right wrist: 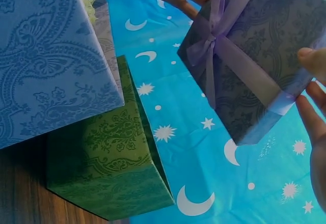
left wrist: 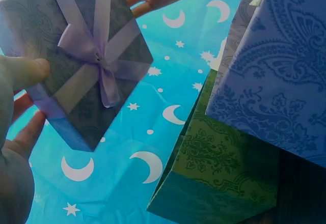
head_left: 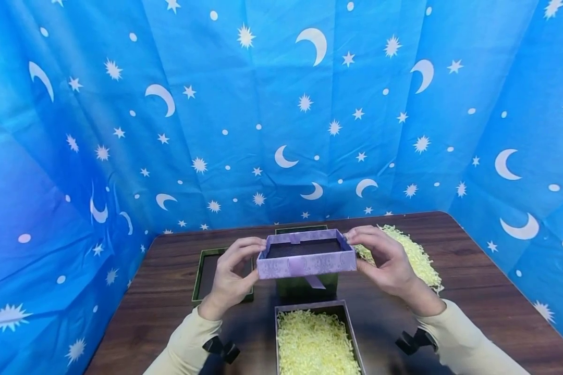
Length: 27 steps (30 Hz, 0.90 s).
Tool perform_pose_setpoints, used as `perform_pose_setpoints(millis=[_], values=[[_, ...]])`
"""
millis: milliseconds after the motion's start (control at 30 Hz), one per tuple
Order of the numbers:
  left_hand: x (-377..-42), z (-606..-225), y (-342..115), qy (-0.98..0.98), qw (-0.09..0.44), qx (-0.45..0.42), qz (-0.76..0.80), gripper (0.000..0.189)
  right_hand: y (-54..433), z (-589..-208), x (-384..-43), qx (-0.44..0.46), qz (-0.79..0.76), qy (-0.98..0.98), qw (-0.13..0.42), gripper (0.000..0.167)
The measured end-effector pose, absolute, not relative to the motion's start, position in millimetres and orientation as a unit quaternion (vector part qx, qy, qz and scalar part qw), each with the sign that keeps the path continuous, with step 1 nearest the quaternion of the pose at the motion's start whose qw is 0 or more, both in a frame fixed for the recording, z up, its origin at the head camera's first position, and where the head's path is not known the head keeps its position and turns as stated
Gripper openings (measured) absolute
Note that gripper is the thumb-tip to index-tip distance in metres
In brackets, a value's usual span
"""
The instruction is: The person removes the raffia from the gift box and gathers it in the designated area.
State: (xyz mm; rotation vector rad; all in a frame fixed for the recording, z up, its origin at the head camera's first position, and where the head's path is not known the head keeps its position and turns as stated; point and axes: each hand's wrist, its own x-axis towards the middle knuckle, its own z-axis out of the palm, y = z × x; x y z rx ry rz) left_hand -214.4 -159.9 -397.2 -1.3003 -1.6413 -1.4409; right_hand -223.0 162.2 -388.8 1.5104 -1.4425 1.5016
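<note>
Both hands hold up a purple patterned gift box lid [head_left: 307,264], its dark inside turned toward the head camera. My left hand [head_left: 230,278] grips its left end, thumb and fingers on either side. At the right end my right hand [head_left: 389,263] pinches it the same way. A lilac ribbon bow [left wrist: 99,61] sits on the lid's outer face in the wrist views. Below the lid stands the open purple box [head_left: 309,304], filled with pale yellow shredded paper [head_left: 316,344]. The lid is apart from this box.
Behind the purple box stands a green patterned box [head_left: 305,287], partly hidden by the lid. A green-edged lid [head_left: 199,276] with a dark inside lies left on the wooden table [head_left: 155,312]. Loose yellow shreds [head_left: 417,255] are heaped at the right. A blue star-patterned cloth [head_left: 262,120] hangs around.
</note>
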Motion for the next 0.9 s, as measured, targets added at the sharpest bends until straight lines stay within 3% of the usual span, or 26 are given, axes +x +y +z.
perform_pose_setpoints(millis=[167,600,900], values=[[-208.1,-383.9,-155.5,-0.588,0.325,-0.528,-0.52,0.028,158.5,-378.2,-218.4,0.6,0.554,-0.499,0.292,0.028],[-214.9,-385.0,-158.2,-0.578,0.374,-0.568,-0.45,0.024,156.4,-366.7,-211.5,0.631,0.512,-0.486,0.321,0.012],[-211.8,-375.3,-152.6,-0.576,0.4,-0.575,-0.422,0.015,163.4,-367.8,-212.8,0.585,0.54,-0.52,0.308,0.028]])
